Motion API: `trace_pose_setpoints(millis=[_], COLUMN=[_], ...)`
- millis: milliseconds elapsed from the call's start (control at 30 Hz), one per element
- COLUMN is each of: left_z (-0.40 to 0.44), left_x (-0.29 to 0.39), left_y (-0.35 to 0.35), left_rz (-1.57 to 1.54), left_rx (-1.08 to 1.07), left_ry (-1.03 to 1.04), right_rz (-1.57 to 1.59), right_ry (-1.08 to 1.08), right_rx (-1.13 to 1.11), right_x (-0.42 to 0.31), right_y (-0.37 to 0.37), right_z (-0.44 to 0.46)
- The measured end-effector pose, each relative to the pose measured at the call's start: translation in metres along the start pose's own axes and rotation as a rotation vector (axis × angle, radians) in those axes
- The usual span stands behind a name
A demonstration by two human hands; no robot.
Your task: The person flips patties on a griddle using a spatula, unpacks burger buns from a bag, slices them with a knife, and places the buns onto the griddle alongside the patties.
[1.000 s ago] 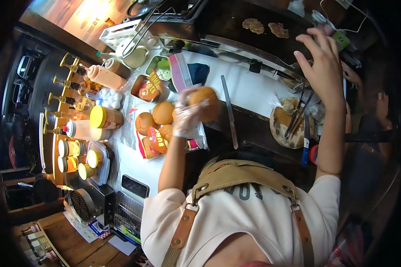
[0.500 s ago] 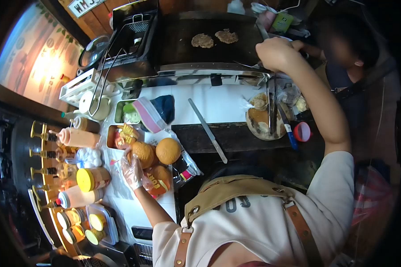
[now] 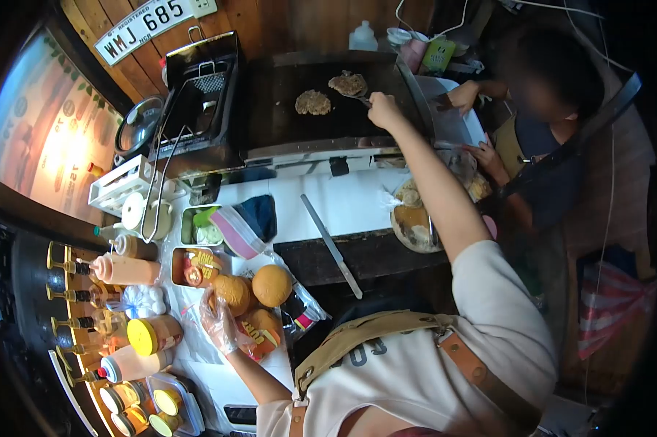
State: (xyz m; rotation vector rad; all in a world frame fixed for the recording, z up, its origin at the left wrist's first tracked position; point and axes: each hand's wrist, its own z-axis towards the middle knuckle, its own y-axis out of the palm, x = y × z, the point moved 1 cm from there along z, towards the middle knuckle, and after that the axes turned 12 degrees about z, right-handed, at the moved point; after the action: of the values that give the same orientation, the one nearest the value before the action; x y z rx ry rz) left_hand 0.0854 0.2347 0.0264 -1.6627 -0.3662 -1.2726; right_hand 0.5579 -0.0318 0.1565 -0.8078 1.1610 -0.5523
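On the dark griddle [image 3: 270, 131] lie two meat patties. My right hand [image 3: 387, 113] is closed around the handle of a spatula [image 3: 359, 99], whose blade touches the right patty [image 3: 347, 83]. The left patty [image 3: 313, 103] lies flat beside it. My left hand [image 3: 218, 324], in a clear plastic glove, rests at the left side of the buns [image 3: 232, 294]; its fingers are apart and no held object shows. One bun [image 3: 272, 285] sits on top at the right. A printed bun bag [image 3: 261, 335] lies just below them.
A long knife [image 3: 331, 246] lies across the counter's front edge. Sauce bottles [image 3: 128, 269] and jars line the left. Metal trays [image 3: 197, 226] stand behind the buns. A co-worker [image 3: 540, 138] reaches over a white tub [image 3: 456, 109] at right. A round board [image 3: 414, 222] is below my right arm.
My right hand has moved left over the griddle, bringing the spatula to the right patty. My left hand stays beside the buns. The co-worker's hands now show at the tub.
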Motion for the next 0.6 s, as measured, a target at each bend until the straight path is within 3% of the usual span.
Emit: trace_pose_setpoints(millis=[200, 267, 300, 433, 567, 600], left_z=[0.002, -0.002, -0.008, -0.014, -0.01, -0.01], left_x=[-0.025, -0.021, 0.006, 0.011, 0.014, 0.015], left_y=[0.0, 0.0, -0.005, -0.01, -0.004, -0.002], left_rz=[-0.083, -0.035, 0.279, 0.072, 0.009, 0.02], left_rx=[-0.034, 0.048, 0.105, 0.248, 0.186, 0.172], left_ry=[-0.032, -0.057, -0.013, 0.067, 0.041, 0.041], right_rz=[0.134, 0.291, 0.392, 0.587, 0.42, 0.422], right_ry=[0.14, -0.01, -0.051, 0.169, 0.187, 0.105], right_rx=[0.116, 0.14, 0.193, 0.106, 0.02, 0.072], right_x=[0.011, 0.033, 0.039, 0.041, 0.051, 0.066], right_y=[0.037, 0.052, 0.053, 0.032, -0.005, -0.006], right_z=[0.051, 0.063, 0.059, 0.042, 0.032, 0.037])
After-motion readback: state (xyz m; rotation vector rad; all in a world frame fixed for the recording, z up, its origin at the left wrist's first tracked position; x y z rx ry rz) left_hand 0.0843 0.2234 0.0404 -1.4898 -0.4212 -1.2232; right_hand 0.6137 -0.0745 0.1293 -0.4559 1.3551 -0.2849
